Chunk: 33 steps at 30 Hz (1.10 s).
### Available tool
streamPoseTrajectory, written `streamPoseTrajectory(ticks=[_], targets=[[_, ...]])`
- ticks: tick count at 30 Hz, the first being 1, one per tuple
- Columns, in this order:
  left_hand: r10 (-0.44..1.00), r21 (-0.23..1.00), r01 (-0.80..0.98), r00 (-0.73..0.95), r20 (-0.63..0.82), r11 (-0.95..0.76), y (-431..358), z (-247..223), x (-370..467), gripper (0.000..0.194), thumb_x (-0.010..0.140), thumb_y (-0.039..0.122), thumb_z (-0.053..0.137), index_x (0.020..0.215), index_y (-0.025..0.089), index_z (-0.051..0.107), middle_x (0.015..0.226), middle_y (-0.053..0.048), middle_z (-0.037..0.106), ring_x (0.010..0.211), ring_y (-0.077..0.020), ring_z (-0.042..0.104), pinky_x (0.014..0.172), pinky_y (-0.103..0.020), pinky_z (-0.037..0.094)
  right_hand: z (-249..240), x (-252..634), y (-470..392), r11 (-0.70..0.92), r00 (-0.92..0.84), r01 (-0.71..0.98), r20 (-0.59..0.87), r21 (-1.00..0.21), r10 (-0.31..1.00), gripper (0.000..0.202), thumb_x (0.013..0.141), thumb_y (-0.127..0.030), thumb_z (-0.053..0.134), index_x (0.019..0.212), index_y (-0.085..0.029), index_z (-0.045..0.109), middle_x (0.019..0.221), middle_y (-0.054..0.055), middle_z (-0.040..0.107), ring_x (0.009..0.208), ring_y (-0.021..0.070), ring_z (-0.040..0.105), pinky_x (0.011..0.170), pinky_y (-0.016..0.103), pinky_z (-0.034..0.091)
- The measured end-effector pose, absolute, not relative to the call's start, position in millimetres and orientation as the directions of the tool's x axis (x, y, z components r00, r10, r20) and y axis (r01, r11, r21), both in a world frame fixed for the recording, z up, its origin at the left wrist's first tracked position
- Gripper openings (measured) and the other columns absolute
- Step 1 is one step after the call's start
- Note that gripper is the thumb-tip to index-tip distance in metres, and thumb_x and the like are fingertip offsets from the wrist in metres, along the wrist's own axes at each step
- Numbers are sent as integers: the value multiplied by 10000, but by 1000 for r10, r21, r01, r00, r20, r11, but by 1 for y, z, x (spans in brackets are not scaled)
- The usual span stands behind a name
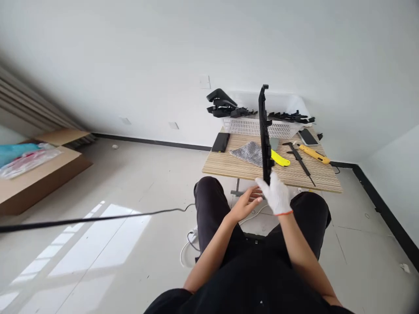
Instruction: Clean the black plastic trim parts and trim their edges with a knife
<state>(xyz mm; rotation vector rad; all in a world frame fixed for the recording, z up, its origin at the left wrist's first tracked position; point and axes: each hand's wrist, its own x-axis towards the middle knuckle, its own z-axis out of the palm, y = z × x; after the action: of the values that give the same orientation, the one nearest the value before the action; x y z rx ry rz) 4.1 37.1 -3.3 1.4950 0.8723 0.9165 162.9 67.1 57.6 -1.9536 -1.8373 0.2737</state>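
Long black plastic strip [264,135] held upright above near edge of striped wooden bench [229,168], lower end clenched in white-gloved right hand [276,195]; bare left hand [246,202] released, just beside.

You wear a white knit glove with a thin orange-red cuff band on your right hand [276,195]; your left hand [246,204] is bare. Both forearms are uncovered. Your top is black, seen at the bottom edge, and your trousers are black too, covering both knees.
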Motion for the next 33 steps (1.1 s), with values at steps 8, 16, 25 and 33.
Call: streamPoseTrajectory(ticks=[8, 16, 25, 33], targets=[[853, 950, -259, 522, -12, 172, 49, 1, 17, 937, 866, 415, 693, 1569, 421, 73, 1409, -118, 522, 967, -212, 681, 728, -358, 638, 66, 172, 33, 214, -89, 730, 220, -649, 971, 524, 1033, -498, 320, 1379, -205, 585, 1286, 111, 675, 1172, 246, 649, 954, 334, 494], [897, 918, -354, 442, -7, 181, 68, -4, 24, 840, 907, 411, 630, 1562, 421, 104, 1253, -90, 559, 1023, -266, 704, 772, -372, 611, 69, 217, 125, 57, 74, 943, 373, -329, 925, 478, 965, -423, 505, 1378, -200, 590, 1341, 138, 627, 1189, 314, 586, 932, 412, 472], [960, 964, -257, 281, 6, 69, 85, -13, 14, 777, 916, 494, 603, 1556, 297, 208, 1028, -58, 646, 894, -232, 732, 840, -412, 599, 52, 228, 172, -68, 136, 961, 242, -270, 961, 570, 921, -490, 556, 1401, -182, 566, 1194, 191, 690, 1089, 361, 635, 877, 459, 476], [960, 987, -156, 280, 2, 44, 134, 45, 11, 563, 936, 468, 578, 1403, 229, 374, 1013, -58, 662, 841, -199, 727, 783, -361, 590, 54, 244, 160, 35, 286, 624, 269, -780, 920, 570, 956, -519, 458, 1398, -175, 563, 1216, 133, 696, 965, 228, 685, 864, 357, 528]])
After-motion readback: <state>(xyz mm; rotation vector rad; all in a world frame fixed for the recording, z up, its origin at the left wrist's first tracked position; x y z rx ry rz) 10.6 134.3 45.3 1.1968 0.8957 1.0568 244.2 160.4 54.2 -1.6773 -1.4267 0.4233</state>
